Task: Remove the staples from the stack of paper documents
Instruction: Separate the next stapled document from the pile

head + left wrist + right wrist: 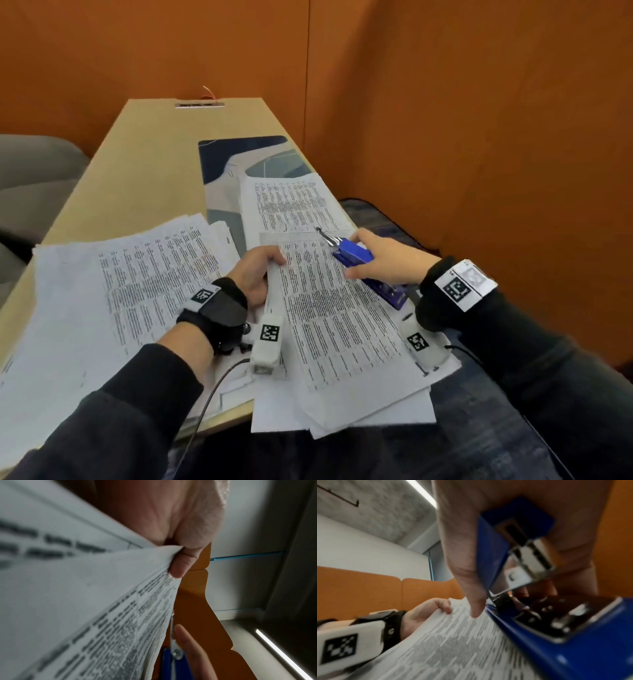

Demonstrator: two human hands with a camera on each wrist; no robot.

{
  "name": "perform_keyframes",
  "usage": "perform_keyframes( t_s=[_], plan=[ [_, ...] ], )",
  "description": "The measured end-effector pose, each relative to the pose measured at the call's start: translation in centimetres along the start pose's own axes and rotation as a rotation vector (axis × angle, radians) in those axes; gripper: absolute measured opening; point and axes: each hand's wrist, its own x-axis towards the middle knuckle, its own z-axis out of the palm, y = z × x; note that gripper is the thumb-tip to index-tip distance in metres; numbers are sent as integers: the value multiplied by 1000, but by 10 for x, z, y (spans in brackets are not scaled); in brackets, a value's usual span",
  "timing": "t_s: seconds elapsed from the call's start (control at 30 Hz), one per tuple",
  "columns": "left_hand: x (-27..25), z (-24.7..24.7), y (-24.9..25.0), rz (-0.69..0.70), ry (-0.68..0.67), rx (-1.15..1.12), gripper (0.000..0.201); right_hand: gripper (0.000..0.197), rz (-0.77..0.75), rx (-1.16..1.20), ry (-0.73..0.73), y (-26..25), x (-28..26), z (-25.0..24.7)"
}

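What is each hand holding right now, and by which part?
The left hand pinches the printed document at its left edge, near the far corner; the right hand grips the blue stapler around its middle.

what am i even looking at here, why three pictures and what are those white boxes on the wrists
There is no machine here: a person works with bare hands, filmed by three cameras. The wide picture comes from a head camera looking down. The other two come from cameras worn on the wrists, apparently the white boxes, looking along the fingers. The left hand pinches the edge of a printed document. The right hand grips a blue stapler, its metal tip pointing toward the document's far end. On the wooden table lie more printed pages in a loose pile and a patterned mat.
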Motion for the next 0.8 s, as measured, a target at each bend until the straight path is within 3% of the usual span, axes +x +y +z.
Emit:
perform_keyframes(
  t_s=[0.1,0.23,0.33,0.53,0.7,0.8],
  plan=[
    [6,-1,-2,12,36,-27,50,66,-56,-31,-87,8,2,12],
    [12,-7,-5,14,99,-55,33,62,-57,-24,-179,11,0,17],
    [14,-9,-5,-2,87,-52,45,58,-80,-4,-150,11,2,21],
    [15,-5,-9,19,-54,96,41,57,-114,36,-106,6,12,28],
    [16,-3,-9,95,37,230,32,56,-89,12,-125,4,16,31],
    [18,-5,-14,86,42,194,36,54,-84,9,-152,6,12,29]
  ],
)
